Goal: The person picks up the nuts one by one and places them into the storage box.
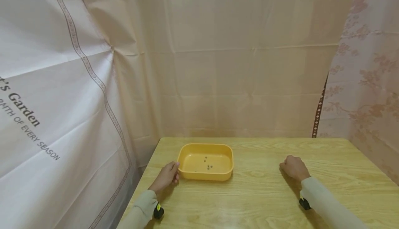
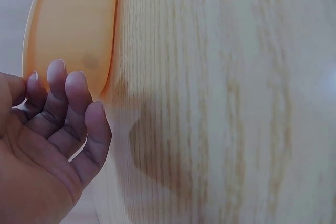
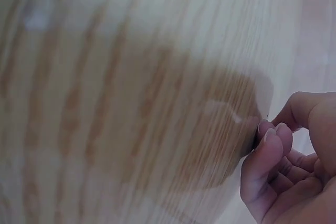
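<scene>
**Small dark pieces in the tray, one perhaps between the right fingertips**

Draped pale cloth (image 1: 218, 66) closes in the scene on three sides, with printed lettering on the sheet at the left and a floral curtain (image 1: 368, 83) at the right. In front stands a light wooden table (image 1: 265, 201).

On its left half sits a shallow orange plastic tray (image 1: 205, 162). A few small dark pieces (image 1: 208, 166) lie loose on the tray's floor; they are too small to name. The left hand (image 1: 166, 178) rests on the table at the tray's near left corner, fingertips touching or just beside its wall. In the left wrist view the fingers (image 2: 79, 98) are relaxed and slightly bent, close together, gripping nothing.

The right hand (image 1: 294, 167) is well apart from the tray, on the right half of the table, knuckles up and fingers curled under. In the right wrist view the thumb and fingertips (image 3: 270, 135) are pressed together against the tabletop, and a thin dark edge shows at their tips. That may be a small piece pinched there, though the blurred view does not settle it.

Judging from how things lie, some pieces are already in the tray, and whatever the right hand has at its fingertips is still outside it.
</scene>
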{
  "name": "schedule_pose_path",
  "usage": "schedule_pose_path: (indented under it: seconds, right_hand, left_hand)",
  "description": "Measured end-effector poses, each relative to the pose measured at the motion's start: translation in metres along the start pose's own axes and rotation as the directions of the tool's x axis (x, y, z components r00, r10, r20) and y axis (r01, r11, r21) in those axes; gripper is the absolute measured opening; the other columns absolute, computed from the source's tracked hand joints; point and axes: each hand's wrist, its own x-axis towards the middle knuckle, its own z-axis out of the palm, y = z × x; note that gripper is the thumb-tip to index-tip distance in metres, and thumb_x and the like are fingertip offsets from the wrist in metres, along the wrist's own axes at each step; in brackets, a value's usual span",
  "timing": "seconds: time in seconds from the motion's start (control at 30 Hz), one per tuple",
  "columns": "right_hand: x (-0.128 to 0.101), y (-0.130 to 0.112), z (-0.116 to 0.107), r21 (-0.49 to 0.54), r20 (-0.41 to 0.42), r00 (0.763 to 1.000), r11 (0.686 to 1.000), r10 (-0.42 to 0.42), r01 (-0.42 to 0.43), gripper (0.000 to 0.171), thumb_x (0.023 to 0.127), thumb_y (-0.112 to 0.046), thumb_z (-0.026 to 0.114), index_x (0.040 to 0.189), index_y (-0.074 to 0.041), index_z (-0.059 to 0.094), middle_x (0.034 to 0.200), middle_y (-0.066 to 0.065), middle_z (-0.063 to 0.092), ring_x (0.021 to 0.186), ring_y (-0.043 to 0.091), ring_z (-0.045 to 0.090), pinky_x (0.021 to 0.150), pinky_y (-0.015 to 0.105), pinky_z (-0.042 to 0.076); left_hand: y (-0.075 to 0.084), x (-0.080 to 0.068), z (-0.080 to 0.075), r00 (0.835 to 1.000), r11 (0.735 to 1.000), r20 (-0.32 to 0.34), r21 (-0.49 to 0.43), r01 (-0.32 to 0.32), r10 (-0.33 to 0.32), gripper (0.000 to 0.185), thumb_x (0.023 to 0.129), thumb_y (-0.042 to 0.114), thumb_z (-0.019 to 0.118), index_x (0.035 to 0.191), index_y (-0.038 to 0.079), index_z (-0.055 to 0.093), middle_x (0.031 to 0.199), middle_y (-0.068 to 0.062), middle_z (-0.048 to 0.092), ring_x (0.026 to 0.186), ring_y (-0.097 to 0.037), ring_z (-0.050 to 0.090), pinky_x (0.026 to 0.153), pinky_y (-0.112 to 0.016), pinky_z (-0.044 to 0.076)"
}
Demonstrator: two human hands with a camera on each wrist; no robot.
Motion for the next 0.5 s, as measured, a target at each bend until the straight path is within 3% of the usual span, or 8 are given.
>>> schedule_pose_path:
  seconds: [0.23, 0.5]
  right_hand:
    - [-0.0023, -0.0024, -0.0022, -0.019, -0.013, 1.0, 1.0, -0.026, 0.025, 0.039, 0.086, -0.008, 0.053, 0.054, -0.021, 0.034, 0.053, -0.008, 0.028, 0.049, 0.009, 0.025, 0.047, 0.025, 0.027]
    - [-0.0038, 0.001, 0.0, 0.043, -0.018, 0.999, 0.999, -0.028, 0.029, 0.038, 0.088, -0.006, 0.05, 0.057, -0.02, 0.034, 0.053, -0.006, 0.032, 0.047, 0.009, 0.027, 0.046, 0.023, 0.031]
  left_hand:
    - [0.0006, 0.0008, -0.0007, 1.0, 1.0, 0.016, 0.007, -0.007, 0.006, 0.038, 0.114, 0.031, 0.038, 0.103, -0.002, 0.054, 0.078, -0.006, 0.057, 0.065, -0.014, 0.054, 0.058, -0.025, 0.051]
    - [0.0006, 0.0009, -0.0007, 1.0, 1.0, 0.013, 0.005, -0.011, 0.011, 0.04, 0.114, 0.033, 0.039, 0.103, -0.003, 0.054, 0.077, -0.007, 0.057, 0.064, -0.014, 0.054, 0.057, -0.025, 0.05]
